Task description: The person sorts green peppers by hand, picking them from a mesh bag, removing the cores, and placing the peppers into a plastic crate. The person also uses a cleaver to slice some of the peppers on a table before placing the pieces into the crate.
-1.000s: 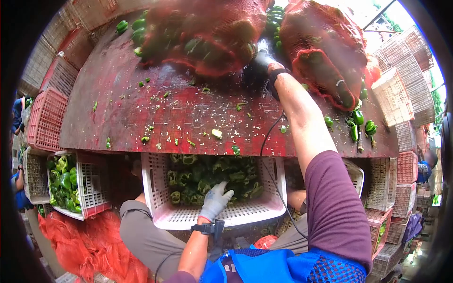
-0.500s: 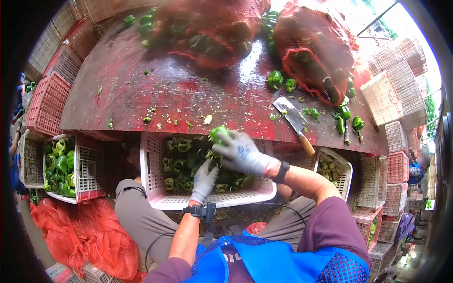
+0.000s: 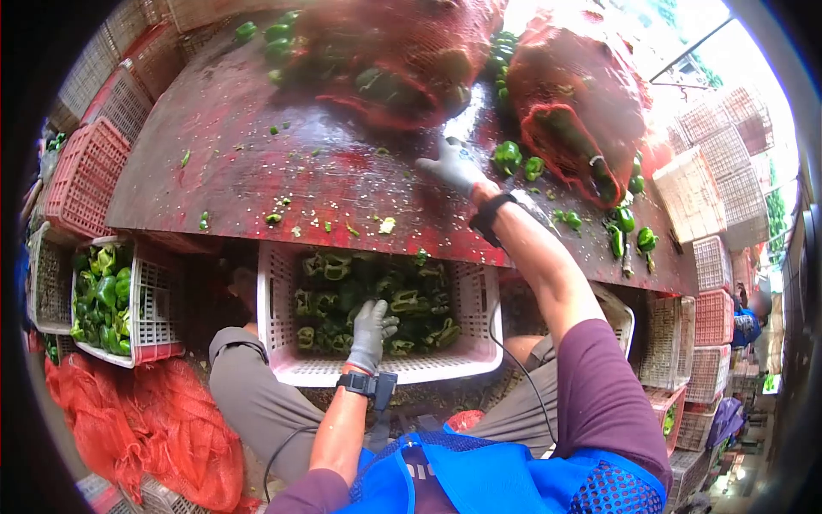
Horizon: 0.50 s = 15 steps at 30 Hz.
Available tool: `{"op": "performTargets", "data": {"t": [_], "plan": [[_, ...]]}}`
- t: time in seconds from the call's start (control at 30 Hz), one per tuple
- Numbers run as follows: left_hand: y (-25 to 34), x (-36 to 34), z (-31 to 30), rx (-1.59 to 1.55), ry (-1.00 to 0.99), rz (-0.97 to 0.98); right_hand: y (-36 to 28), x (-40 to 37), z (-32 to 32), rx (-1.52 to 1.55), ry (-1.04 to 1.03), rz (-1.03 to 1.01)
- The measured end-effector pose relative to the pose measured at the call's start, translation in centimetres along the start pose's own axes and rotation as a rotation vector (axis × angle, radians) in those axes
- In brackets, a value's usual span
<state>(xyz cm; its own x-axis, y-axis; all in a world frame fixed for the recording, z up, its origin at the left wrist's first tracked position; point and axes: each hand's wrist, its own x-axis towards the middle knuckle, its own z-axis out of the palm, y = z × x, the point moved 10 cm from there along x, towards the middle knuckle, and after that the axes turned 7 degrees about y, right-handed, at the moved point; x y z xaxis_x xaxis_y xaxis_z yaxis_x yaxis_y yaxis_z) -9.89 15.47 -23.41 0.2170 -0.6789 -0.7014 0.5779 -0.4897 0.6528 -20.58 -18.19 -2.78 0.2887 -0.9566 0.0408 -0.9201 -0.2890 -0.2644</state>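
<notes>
Right hand (image 3: 454, 164), grey knit glove: out at full reach, palm down on the red table (image 3: 257, 184), fingers spread, nothing in it. Two whole green peppers (image 3: 514, 158) sit just beside it, at its 3 o'clock, touching each other, in front of the mouth of a mesh sack.

Left hand (image 3: 372, 330), same glove: down in the white crate (image 3: 377, 374) at my 6 o'clock, fingers loosely together on the cut pepper pieces (image 3: 411, 304). Cannot tell whether it grips one.

Handling, my judgement: the whole peppers are hollow, so light for their bulk; walls firm, but they would crack under a hard squeeze. Skin waxy and glossy, likely slick against the wet-looking tabletop. Best hold is a full palm over the shoulders, fingertips in the grooves between lobes; the stem is a poor handle. The cut pieces are floppy-edged shells that nest and catch on one another, so scoop, don't pinch.

Materials:
- Table: worn red paint, shiny patches, littered with pale seeds and green scraps (image 3: 387, 224).
- Red mesh sacks (image 3: 385, 60), 12 to 1 o'clock: soft open netting, bulging and lumpy with peppers.
- Crates: rigid plastic lattice. A second crate (image 3: 163, 308) at 9 o'clock holds more peppers.
- Loose small peppers (image 3: 623, 221) at 3 o'clock along the table edge.
</notes>
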Motion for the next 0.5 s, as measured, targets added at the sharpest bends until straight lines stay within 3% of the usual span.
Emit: {"op": "performTargets", "data": {"t": [0.03, 0.13, 0.17, 0.27, 0.37, 0.4, 0.47, 0.5], "plan": [[0.1, -0.1, 0.2, 0.007, -0.011, 0.0, -1.6, 1.0, 0.8, -0.121, 0.017, -0.05], [-0.8, 0.9, -0.7, -0.037, 0.013, -0.03, -4.5, 5.2, 3.3, -0.11, 0.103, 0.017], [-0.4, 0.7, -0.8, -0.041, 0.015, -0.022, -4.6, 7.3, 6.7, 0.179, -0.065, 0.094], [0.6, 0.8, -1.0, -0.012, 0.016, 0.005, -10.6, 8.3, 3.6, 0.372, 0.035, 0.163], [1.2, 0.5, -1.4, -0.013, 0.016, 0.022, -12.0, 11.5, 4.6, 0.244, 0.225, 0.196], [1.6, 0.4, -1.4, -0.036, 0.019, 0.033, -12.2, 12.0, 4.9, 0.178, 0.16, 0.189], [2.1, 0.1, -1.9, -0.056, 0.08, 0.035, -13.0, 10.6, 5.1, 0.382, -0.014, 0.051], [2.6, 0.1, -1.8, -0.072, 0.078, 0.028, -13.6, 9.8, 5.0, 0.552, 0.048, -0.116]]}}
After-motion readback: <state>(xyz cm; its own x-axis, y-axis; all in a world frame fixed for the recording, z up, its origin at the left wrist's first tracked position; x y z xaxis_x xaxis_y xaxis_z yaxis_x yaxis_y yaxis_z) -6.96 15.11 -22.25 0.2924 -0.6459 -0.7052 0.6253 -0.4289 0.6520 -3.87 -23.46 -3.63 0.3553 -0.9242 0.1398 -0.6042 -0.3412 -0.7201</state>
